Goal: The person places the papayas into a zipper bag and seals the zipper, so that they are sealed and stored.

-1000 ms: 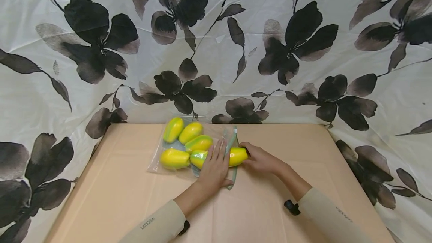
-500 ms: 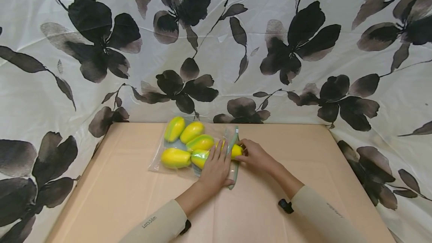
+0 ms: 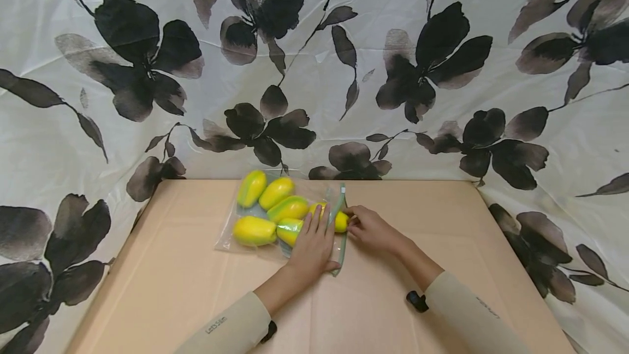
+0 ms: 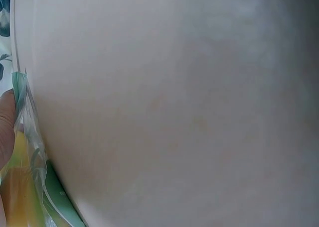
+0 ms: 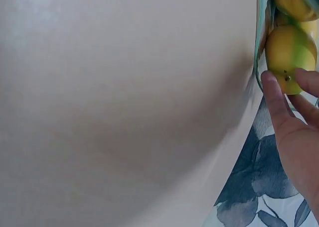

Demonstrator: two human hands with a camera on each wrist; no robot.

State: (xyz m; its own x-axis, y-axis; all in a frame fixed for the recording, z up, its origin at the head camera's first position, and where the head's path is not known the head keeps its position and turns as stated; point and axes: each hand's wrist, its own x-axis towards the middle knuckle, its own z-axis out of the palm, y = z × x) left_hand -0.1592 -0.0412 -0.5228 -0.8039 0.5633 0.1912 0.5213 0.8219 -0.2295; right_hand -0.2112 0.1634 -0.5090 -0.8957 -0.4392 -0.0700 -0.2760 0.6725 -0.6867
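Note:
A clear zip bag [image 3: 225, 240] with a green zip edge lies on its side, its mouth to the right, with several yellow-green mangoes [image 3: 254, 231] inside. My left hand [image 3: 312, 247] lies across the mouth end with fingers straight, pressing the bag and partly covering the fruit. At the mouth, my right hand [image 3: 375, 231] holds the outer end of one mango [image 3: 340, 223] by the fingertips; most of that fruit is past the green edge, inside. The right wrist view shows thumb and fingers around the tip of this mango [image 5: 288, 48]. The left wrist view catches only a finger [image 4: 6, 130] beside the plastic.
A tan board [image 3: 196, 299] lies under the bag and both arms. Behind it and at the sides is a white cloth [image 3: 344, 124] with dark flowers. Each wrist wears a small black camera [image 3: 417, 301].
My right hand has moved left, sliding the mango deeper through the bag's mouth. The left hand keeps its place on the bag.

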